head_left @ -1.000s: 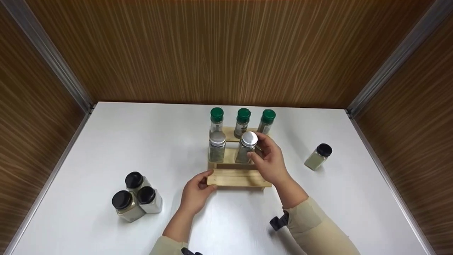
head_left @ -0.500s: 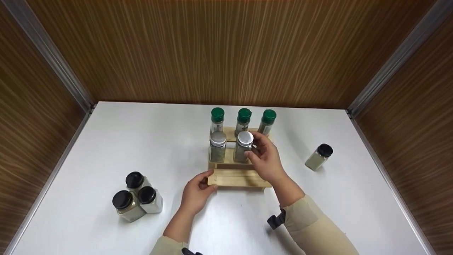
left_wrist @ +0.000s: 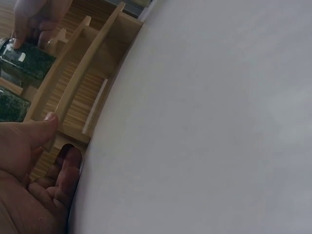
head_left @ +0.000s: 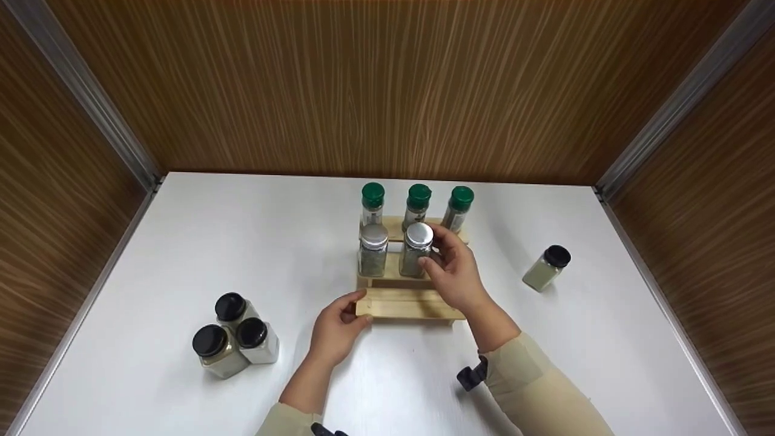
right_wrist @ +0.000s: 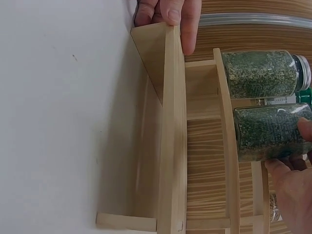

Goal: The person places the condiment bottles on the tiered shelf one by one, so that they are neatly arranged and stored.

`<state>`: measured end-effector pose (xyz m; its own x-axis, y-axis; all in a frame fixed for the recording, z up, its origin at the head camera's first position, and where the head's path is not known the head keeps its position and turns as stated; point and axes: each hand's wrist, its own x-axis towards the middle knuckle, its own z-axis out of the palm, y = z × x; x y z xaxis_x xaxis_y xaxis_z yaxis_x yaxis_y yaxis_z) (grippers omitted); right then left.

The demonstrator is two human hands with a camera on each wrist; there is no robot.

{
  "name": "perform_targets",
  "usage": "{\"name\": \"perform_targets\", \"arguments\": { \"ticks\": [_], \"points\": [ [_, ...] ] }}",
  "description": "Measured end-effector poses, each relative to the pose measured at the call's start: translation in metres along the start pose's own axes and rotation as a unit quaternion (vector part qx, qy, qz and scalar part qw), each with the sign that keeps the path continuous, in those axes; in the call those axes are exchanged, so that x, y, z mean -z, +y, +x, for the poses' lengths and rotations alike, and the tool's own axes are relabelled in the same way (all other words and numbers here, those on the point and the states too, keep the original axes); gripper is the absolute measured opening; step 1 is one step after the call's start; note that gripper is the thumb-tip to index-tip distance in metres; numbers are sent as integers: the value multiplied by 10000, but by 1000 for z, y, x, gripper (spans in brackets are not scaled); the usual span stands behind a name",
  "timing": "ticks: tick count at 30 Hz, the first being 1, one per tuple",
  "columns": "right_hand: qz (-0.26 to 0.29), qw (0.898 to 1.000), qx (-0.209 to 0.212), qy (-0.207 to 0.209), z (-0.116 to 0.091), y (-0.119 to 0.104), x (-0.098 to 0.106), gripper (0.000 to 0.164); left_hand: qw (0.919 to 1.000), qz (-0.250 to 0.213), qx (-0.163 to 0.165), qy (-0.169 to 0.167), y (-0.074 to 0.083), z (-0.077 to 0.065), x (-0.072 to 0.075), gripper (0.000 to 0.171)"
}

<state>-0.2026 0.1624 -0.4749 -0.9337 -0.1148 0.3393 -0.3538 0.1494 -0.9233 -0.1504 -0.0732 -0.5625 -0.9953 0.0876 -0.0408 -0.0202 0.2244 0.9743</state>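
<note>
On the middle tier (head_left: 393,266), our right hand (head_left: 458,278) grips a silver-capped jar (head_left: 412,257) at three o'clock from its twin (head_left: 372,259); our left hand (head_left: 333,334) pinches the rack's (head_left: 409,303) seven-o'clock end. We're probably seating the jar; next calls for gentle release.

The right wrist view cuts off the right hand (right_wrist: 295,190); far jar labels (head_left: 419,215) are too tiny to read.

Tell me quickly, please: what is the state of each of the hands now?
Left hand: holding the wooden rack at its front left end.
Right hand: holding the silver-lidded jar on the right.
</note>
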Motion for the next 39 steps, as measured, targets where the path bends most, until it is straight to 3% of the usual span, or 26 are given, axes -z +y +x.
{"name": "perform_targets", "arguments": {
  "ticks": [11,22,29,39],
  "points": [
    [14,9998,-67,167,-2,0,3,56,10000,-49,55,-48,1,-1,-3,50],
    [-41,9966,139,811,-14,2,16,60,10000,11,63,-37,0,1,-3,49],
    [-126,9919,448,1179,-20,2,33,54,10000,10,-21,47,0,2,-1,49],
    [-281,9811,377,1878,-27,8,73,48,10000,49,1,38,0,2,-3,49]
  ]
}}
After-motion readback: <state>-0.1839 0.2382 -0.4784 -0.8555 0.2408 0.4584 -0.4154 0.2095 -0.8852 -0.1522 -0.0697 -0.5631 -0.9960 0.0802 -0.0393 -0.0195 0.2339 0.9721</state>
